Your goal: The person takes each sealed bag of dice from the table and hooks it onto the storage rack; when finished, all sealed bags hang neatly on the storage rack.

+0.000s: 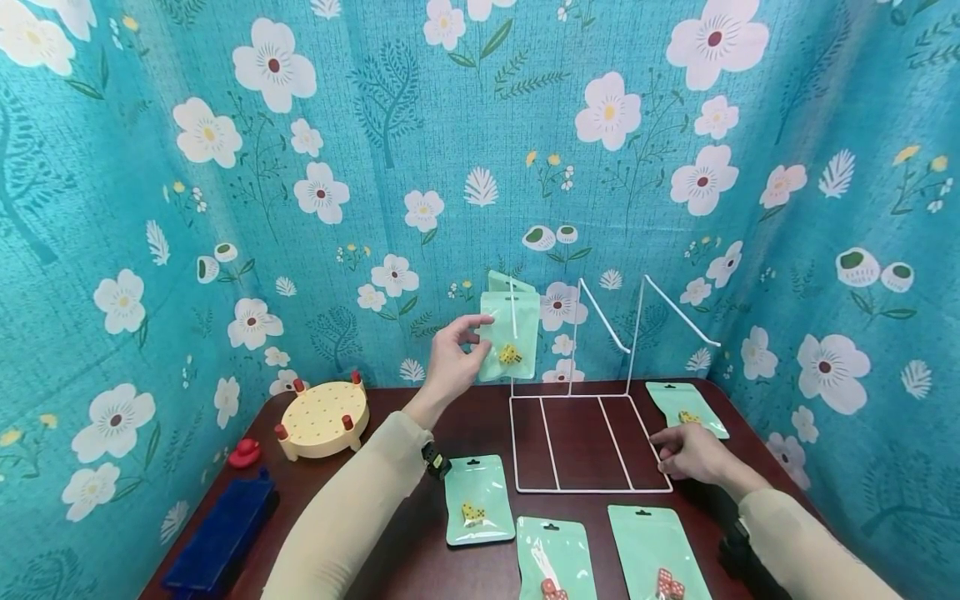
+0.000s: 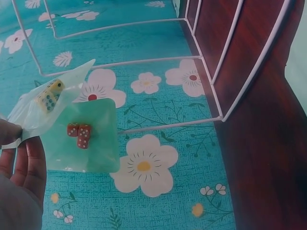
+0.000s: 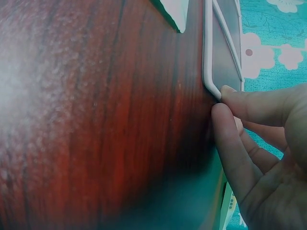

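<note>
My left hand point(image 1: 458, 354) pinches the edge of a green pouch point(image 1: 491, 364) with yellow dice in it. This pouch is at the left prong of a white wire rack point(image 1: 592, 492); whether the prong passes through its hole I cannot tell. Behind it is a second pouch point(image 2: 103, 158) with red dice, mostly covered in the head view. At the rack's front right base corner, my right hand point(image 1: 697, 454) pinches the wire point(image 3: 209, 79) between thumb and index finger. The middle and right prongs carry no pouch.
Green pouches lie around the rack: one with yellow dice point(image 1: 480, 479) at front left, two with red dice point(image 1: 555, 546) point(image 1: 648, 537) in front, another point(image 1: 663, 398) at right. Leftward are a round pegged board point(image 1: 326, 412), a red duck point(image 1: 244, 453) and a blue object point(image 1: 221, 533).
</note>
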A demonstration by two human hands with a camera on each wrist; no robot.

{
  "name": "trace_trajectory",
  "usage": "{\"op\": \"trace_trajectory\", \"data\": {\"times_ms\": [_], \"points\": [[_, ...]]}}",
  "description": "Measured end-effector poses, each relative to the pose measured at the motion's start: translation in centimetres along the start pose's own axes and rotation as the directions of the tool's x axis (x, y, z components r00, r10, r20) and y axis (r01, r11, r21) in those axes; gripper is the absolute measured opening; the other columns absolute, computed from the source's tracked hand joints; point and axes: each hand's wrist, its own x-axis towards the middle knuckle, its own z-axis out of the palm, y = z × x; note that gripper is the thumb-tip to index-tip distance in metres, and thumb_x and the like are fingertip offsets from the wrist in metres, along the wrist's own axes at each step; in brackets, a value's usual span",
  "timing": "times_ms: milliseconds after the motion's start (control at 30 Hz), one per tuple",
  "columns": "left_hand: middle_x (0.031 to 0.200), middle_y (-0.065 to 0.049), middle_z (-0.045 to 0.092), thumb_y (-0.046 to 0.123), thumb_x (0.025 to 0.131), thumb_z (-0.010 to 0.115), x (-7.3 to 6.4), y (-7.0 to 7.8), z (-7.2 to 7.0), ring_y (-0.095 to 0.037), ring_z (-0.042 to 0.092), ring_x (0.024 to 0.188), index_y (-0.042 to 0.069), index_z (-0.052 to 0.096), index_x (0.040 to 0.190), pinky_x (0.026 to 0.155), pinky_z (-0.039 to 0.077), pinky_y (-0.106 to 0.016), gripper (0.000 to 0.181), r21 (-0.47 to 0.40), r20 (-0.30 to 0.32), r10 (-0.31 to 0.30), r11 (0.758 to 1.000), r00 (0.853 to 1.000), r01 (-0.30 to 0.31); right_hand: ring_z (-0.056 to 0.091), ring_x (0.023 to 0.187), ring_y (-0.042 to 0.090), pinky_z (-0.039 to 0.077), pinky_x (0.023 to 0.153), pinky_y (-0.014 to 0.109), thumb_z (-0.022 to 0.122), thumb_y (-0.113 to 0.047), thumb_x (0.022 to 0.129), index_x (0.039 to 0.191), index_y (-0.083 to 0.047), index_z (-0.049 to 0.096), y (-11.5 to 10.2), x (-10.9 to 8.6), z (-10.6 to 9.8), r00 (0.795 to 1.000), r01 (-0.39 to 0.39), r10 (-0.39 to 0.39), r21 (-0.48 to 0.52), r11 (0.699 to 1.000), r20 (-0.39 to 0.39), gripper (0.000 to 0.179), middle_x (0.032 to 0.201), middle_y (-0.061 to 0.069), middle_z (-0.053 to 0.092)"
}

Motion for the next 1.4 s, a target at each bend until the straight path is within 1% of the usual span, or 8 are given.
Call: {"op": "trace_trajectory", "data": {"times_ms": [133, 300, 467, 633, 767, 1000, 1167, 1400], "points": [[0.136, -0.004, 0.078, 0.002, 0.103, 0.073, 0.4, -0.2, 0.2, -0.021, 0.075, 0.096, 0.023, 0.079, 0.135, 0.066, 0.055, -0.027, 0.039, 0.005, -0.005, -0.003, 1.000, 1.000, 0.003, 0.065, 0.079, 0.019, 0.060, 0.066, 0.031, 0.082, 0.004, 0.091, 0.139, 0.010, 0.072, -0.1, 0.0, 0.1, 1.000, -0.010, 0.010, 0.004, 1.000, -0.005, 0.050, 0.091, 0.008, 0.069], [0.141, -0.008, 0.076, 0.002, 0.104, 0.073, 0.7, -0.4, 0.4, -0.022, 0.075, 0.098, 0.020, 0.079, 0.135, 0.068, 0.056, -0.027, 0.037, -0.009, -0.016, -0.011, 1.000, 1.000, 0.011, 0.065, 0.079, 0.018, 0.063, 0.067, 0.032, 0.082, 0.005, 0.091, 0.141, 0.011, 0.070, -0.1, 0.1, 0.1, 1.000, -0.014, 0.014, 0.015, 1.000, 0.001, 0.051, 0.092, 0.008, 0.069], [0.140, -0.012, 0.074, 0.002, 0.103, 0.072, 0.9, -0.5, 0.6, -0.024, 0.076, 0.099, 0.021, 0.079, 0.135, 0.067, 0.057, -0.029, 0.038, 0.000, -0.031, -0.018, 1.000, 0.999, 0.018, 0.066, 0.079, 0.018, 0.065, 0.070, 0.032, 0.082, 0.005, 0.091, 0.141, 0.011, 0.070, -0.1, 0.0, 0.2, 1.000, -0.020, 0.020, 0.017, 1.000, 0.000, 0.051, 0.093, 0.009, 0.070], [0.140, -0.010, 0.075, 0.004, 0.103, 0.073, 1.2, -0.6, 0.9, -0.025, 0.077, 0.104, 0.022, 0.079, 0.135, 0.069, 0.059, -0.030, 0.037, 0.018, -0.042, -0.023, 1.000, 0.999, 0.023, 0.065, 0.080, 0.019, 0.063, 0.069, 0.032, 0.082, 0.005, 0.092, 0.141, 0.010, 0.071, -0.1, 0.0, 0.2, 1.000, -0.023, 0.023, 0.007, 1.000, -0.001, 0.051, 0.094, 0.009, 0.070], [0.140, -0.008, 0.076, 0.004, 0.102, 0.074, 1.4, -0.7, 1.1, -0.025, 0.078, 0.104, 0.023, 0.079, 0.134, 0.068, 0.060, -0.030, 0.037, 0.029, -0.052, -0.035, 0.999, 0.998, 0.037, 0.065, 0.080, 0.020, 0.061, 0.069, 0.032, 0.082, 0.004, 0.092, 0.141, 0.009, 0.071, -0.2, 0.0, 0.1, 1.000, -0.029, 0.029, -0.001, 1.000, 0.002, 0.051, 0.094, 0.009, 0.071], [0.136, -0.011, 0.076, 0.003, 0.101, 0.074, 1.8, -0.8, 1.4, -0.027, 0.081, 0.104, 0.020, 0.079, 0.133, 0.068, 0.061, -0.029, 0.036, 0.031, -0.065, -0.043, 0.999, 0.997, 0.045, 0.065, 0.080, 0.019, 0.062, 0.068, 0.031, 0.082, 0.005, 0.092, 0.141, 0.010, 0.070, -0.2, -0.1, 0.1, 1.000, -0.020, 0.020, 0.008, 1.000, 0.001, 0.051, 0.093, 0.009, 0.070], [0.137, -0.010, 0.075, 0.004, 0.103, 0.073, 2.0, -0.8, 1.5, -0.026, 0.080, 0.104, 0.021, 0.079, 0.134, 0.068, 0.062, -0.029, 0.036, 0.038, -0.068, -0.061, 0.997, 0.996, 0.064, 0.064, 0.080, 0.019, 0.061, 0.068, 0.031, 0.082, 0.005, 0.092, 0.141, 0.010, 0.071, -0.3, -0.1, 0.1, 1.000, -0.016, 0.016, 0.014, 1.000, -0.002, 0.050, 0.093, 0.008, 0.069], [0.139, -0.008, 0.077, 0.004, 0.104, 0.073, 2.0, -0.9, 1.7, -0.026, 0.080, 0.104, 0.023, 0.079, 0.134, 0.072, 0.067, -0.033, 0.037, 0.044, -0.078, -0.071, 0.996, 0.994, 0.075, 0.064, 0.080, 0.019, 0.061, 0.068, 0.031, 0.082, 0.005, 0.092, 0.141, 0.009, 0.071, -0.2, -0.1, 0.1, 1.000, -0.011, 0.011, 0.013, 1.000, -0.001, 0.050, 0.092, 0.008, 0.069]]}}
